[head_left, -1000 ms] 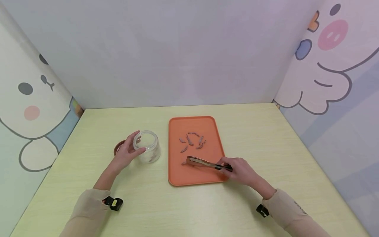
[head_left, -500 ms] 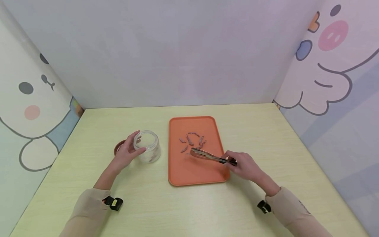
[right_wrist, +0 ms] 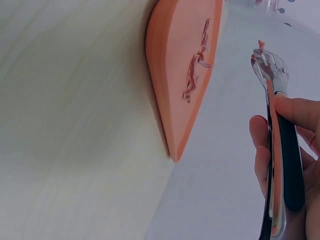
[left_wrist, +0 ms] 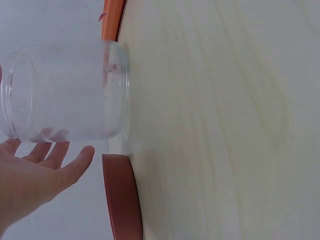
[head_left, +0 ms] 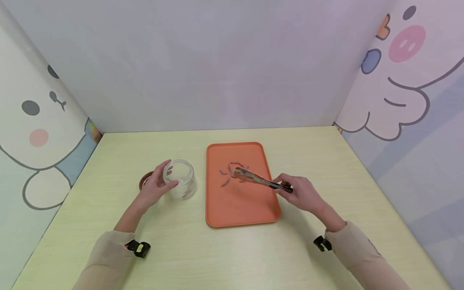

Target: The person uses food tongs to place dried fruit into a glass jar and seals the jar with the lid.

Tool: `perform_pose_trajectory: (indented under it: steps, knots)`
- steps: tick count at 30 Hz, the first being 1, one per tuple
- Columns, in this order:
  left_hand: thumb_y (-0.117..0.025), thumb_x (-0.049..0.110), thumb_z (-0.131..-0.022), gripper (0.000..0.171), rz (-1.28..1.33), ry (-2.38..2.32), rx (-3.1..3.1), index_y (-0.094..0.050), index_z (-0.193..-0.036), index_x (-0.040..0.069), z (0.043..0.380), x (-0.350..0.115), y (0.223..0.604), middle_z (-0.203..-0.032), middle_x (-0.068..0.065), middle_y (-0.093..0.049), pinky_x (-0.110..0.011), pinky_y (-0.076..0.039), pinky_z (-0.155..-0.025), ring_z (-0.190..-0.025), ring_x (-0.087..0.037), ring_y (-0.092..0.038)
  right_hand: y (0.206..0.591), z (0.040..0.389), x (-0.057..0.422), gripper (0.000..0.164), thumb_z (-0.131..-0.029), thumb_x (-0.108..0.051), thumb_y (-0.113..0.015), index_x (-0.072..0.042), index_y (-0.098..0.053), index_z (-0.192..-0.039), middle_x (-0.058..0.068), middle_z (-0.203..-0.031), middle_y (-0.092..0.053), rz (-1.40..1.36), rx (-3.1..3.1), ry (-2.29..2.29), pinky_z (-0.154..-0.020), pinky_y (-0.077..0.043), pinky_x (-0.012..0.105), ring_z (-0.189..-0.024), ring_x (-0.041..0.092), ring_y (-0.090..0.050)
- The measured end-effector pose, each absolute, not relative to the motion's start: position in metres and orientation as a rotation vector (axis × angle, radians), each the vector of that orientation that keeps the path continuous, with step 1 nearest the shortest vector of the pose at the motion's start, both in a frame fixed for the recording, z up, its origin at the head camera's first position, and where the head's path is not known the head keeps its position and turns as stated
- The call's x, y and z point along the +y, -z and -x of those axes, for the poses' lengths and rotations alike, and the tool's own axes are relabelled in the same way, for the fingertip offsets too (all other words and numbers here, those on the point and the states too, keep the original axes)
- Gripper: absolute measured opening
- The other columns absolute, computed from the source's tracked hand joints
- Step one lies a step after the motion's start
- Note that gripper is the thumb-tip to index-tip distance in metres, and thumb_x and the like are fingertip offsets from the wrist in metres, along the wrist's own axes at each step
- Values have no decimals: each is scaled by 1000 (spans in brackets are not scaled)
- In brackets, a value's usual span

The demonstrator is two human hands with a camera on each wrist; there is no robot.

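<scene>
My left hand (head_left: 156, 187) grips a clear, lidless jar (head_left: 185, 186) near its rim, thumb on the near side and fingers behind. Reddish bits show low in the jar (left_wrist: 70, 95) in the left wrist view. My right hand (head_left: 300, 194) holds metal tongs (head_left: 253, 177) by their dark handles, above the orange tray (head_left: 243, 211). At the tips of the tongs (right_wrist: 280, 135), the right wrist view shows a small pinkish piece (right_wrist: 261, 45). Several thin strips that look like meat (head_left: 225, 182) lie on the tray, some hidden behind the tongs.
A round reddish-brown lid (head_left: 143, 179) lies on the table just left of the jar, partly behind my left hand. The pale wooden table (head_left: 217, 257) meets a plain wall (head_left: 217, 80) at its far edge. Side walls carry cartoon animals.
My right hand has raised the tongs from the near part of the tray and moved them away from me. The strip that lay there has left the tray. My left hand and the jar stay put.
</scene>
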State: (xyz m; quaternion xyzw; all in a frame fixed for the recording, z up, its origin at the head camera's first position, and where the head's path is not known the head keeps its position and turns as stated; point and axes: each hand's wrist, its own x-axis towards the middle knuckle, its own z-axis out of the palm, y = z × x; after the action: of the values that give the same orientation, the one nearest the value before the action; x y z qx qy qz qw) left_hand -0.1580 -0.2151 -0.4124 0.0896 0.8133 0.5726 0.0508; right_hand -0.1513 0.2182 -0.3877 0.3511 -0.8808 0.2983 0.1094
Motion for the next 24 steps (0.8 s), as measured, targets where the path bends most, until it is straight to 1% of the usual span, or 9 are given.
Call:
perform_pose_trajectory:
  steps: [5,9,18,24]
  knots:
    - [-62,26,-83,74,-277,-1745,2472,-16,-140,16,158,-215,412,-138,-18,-25,-41,-36,-90,-121,-36,-31,381,155,215,19,-78,-11,-67,-16,-61,-95,-14,-63,-48,-1013,-2591,-866,-40,-29,20,-44,3,-34]
    - [-62,25,-83,74,-279,-1748,2472,-15,-140,15,157,-215,412,-138,-17,-25,-40,-37,-90,-121,-36,-31,377,158,212,17,-79,-11,-66,-16,-61,-95,-13,-65,-49,-1017,-2577,-871,-40,-29,21,-43,2,-34]
    - [-62,26,-83,75,-269,-1748,2473,-16,-140,15,157,-215,411,-138,-15,-25,-40,-35,-90,-122,-35,-29,363,167,195,17,-79,-10,-67,-15,-59,-93,-12,-66,-52,-1047,-2554,-855,-39,-29,21,-43,3,-35]
    - [-62,26,-83,75,-271,-1743,2476,-15,-140,15,156,-215,410,-138,-16,-25,-40,-36,-90,-122,-36,-30,354,171,180,15,-79,-9,-66,-14,-59,-91,-11,-66,-50,-1084,-2526,-867,-40,-26,22,-43,4,-31]
